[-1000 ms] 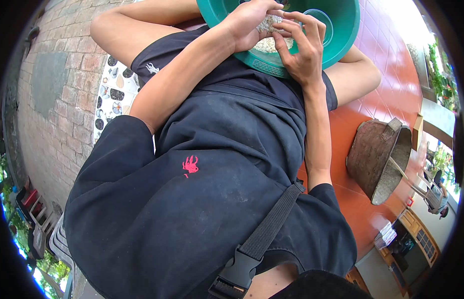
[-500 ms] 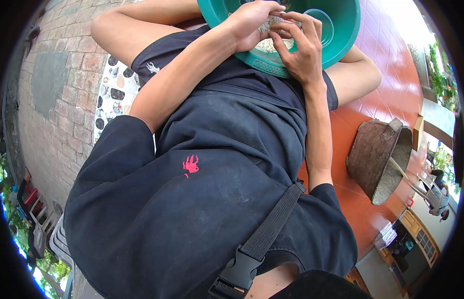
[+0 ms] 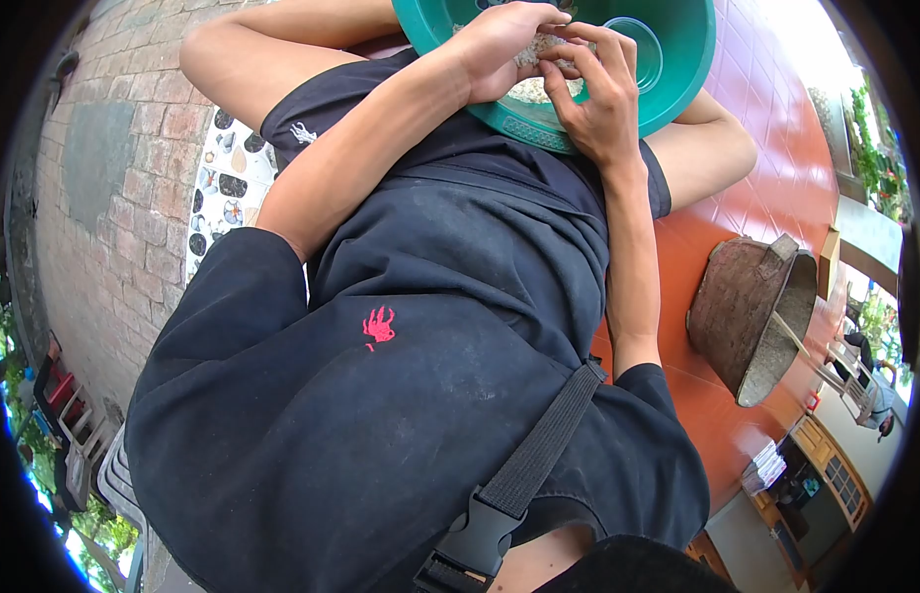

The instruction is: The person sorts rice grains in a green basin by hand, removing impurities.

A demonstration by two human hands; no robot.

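A green plastic basin (image 3: 679, 74) rests on my lap, with a heap of pale, rice-like grains (image 3: 532, 91) inside. Over it, my left hand (image 3: 501, 49) curls around a clump of pale grains (image 3: 536, 46). From the other side, my right hand (image 3: 600, 91) has bent fingers and thumb against the same clump. My fingers partly hide the clump, so its full shape does not show. Beside my right fingers, a clear round container (image 3: 649, 61) sits in the basin. A dark patterned thing at the top edge is mostly cut off.
To the right, a brown bucket-like container (image 3: 737, 306) stands on red floor tiles (image 3: 668, 272), with a stick (image 3: 791, 334) in it. Brick paving (image 3: 149, 198) lies to the left, beside a pebble-patterned surface (image 3: 228, 188). Another person (image 3: 880, 400) is at far right, near a chair.
Both hands stay over the basin around the clump; only my fingers have shifted very slightly. The person in the background has moved a little.
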